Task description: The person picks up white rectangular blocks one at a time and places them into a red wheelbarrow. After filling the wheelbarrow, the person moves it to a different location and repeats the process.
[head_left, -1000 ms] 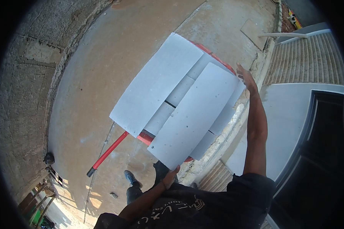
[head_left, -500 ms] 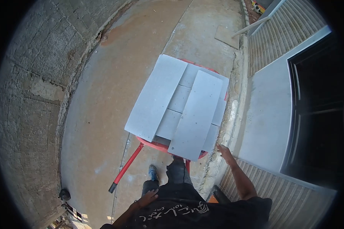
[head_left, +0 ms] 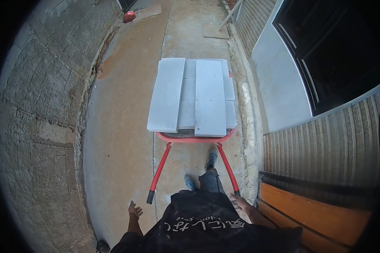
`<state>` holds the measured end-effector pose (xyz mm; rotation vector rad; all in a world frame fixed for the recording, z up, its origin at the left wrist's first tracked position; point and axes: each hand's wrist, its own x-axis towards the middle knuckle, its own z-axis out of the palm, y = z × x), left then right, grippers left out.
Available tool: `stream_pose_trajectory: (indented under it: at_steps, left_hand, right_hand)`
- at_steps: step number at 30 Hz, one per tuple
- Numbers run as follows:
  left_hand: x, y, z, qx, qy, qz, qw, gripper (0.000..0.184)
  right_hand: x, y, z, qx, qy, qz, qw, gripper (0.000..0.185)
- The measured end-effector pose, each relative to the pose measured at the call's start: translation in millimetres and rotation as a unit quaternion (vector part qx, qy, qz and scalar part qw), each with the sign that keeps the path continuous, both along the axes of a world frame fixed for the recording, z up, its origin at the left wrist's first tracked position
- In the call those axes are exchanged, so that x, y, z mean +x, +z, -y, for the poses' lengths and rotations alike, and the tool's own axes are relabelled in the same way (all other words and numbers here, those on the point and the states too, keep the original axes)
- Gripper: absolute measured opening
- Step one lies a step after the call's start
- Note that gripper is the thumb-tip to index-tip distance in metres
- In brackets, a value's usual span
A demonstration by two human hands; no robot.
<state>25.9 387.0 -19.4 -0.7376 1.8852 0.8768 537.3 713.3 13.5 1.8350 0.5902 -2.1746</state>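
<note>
A red wheelbarrow stands in front of me, stacked with pale grey-white blocks that look like lightweight concrete. One long block lies along the left of the load and another long block on the right, over several shorter ones. Two red handles with black ends point back toward me. My left hand is open, fingers apart, just left of the left handle grip and not touching it. My right hand is at the right handle grip, fingers stretched out; whether it touches cannot be made out.
A rough block wall runs along the left of the concrete path. On the right are a ribbed wall, a dark window and an orange slatted bench. A flat board and a red object lie farther ahead.
My view has turned, so the wheelbarrow now points straight ahead with both handles visible. My left hand has left my body and moved toward the left handle; my right hand is now by the right one.
</note>
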Motion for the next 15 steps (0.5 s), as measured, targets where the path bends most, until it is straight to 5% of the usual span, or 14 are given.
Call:
stream_pose_trajectory:
  at_steps: [2, 3, 4, 5, 7, 8, 9, 10, 13, 15]
  left_hand:
    - [-11.8, -20.9, -45.6, 0.088, -0.036, -0.024, 0.995, 0.082]
    - [-10.2, -23.4, -70.3, 0.081, -0.102, -0.018, 0.991, 0.081]
    - [-8.7, -18.5, -100.2, 0.072, -0.172, -0.015, 0.982, 0.080]
    - [-2.7, -18.7, -122.6, 0.058, -0.238, -0.005, 0.970, 0.080]
    - [16.3, -18.8, -160.0, 0.031, -0.356, 0.001, 0.934, 0.082]
    - [13.8, -40.7, -161.6, 0.024, -0.440, 0.000, 0.898, 0.081]
    - [35.3, -22.8, -173.0, 0.009, -0.481, -0.064, 0.875, 0.076]
    - [43.9, -39.7, -163.2, -0.010, -0.476, -0.154, 0.866, 0.066]
    - [28.6, -91.2, -127.5, -0.080, -0.549, -0.059, 0.830, 0.050]
    - [30.2, -78.1, -144.0, -0.055, -0.563, -0.044, 0.824, 0.050]
  right_hand:
    - [31.1, -43.4, -16.9, 0.198, -0.012, 0.078, 0.977, 0.076]
    - [27.7, -35.9, -23.2, 0.257, -0.031, 0.226, 0.939, 0.079]
    - [41.1, -65.4, -23.8, 0.381, 0.095, 0.306, 0.867, 0.087]
    - [43.1, -60.8, -30.9, 0.346, 0.134, 0.282, 0.885, 0.091]
    - [36.5, -64.4, -33.4, 0.394, 0.263, 0.292, 0.830, 0.078]
    - [34.2, -51.4, -43.6, 0.250, 0.209, 0.159, 0.932, 0.063]
    - [38.0, -62.4, -34.2, 0.243, 0.182, 0.160, 0.940, 0.063]
    - [39.8, -76.5, -25.6, 0.287, 0.149, 0.181, 0.929, 0.057]
    - [42.9, -70.0, -26.9, 0.301, 0.097, 0.193, 0.929, 0.055]
    - [44.0, -77.4, -30.0, 0.390, 0.168, 0.250, 0.870, 0.060]
